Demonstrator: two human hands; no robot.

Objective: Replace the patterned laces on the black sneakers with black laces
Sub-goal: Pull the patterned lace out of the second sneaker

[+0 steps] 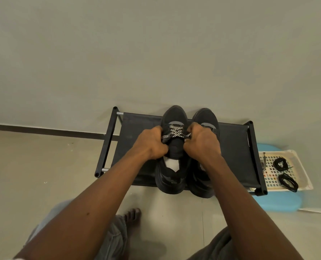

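Note:
Two black sneakers stand side by side on a low black shoe rack (236, 143), toes toward the wall. The left sneaker (172, 117) carries a black-and-white patterned lace (175, 131). My left hand (152, 144) grips the lace's left side, fingers curled. My right hand (202, 143) pinches the lace's right side and covers part of the right sneaker (205, 116), whose lacing is hidden. Two coiled black laces (281, 163) (288, 182) lie in a white perforated tray (304, 177) to the right.
The rack stands against a pale wall on a beige floor. A patterned lace (263, 163) lies at the tray's left edge. The tray rests on a light blue mat (279, 202). My bare foot (132, 215) and knees are in front of the rack.

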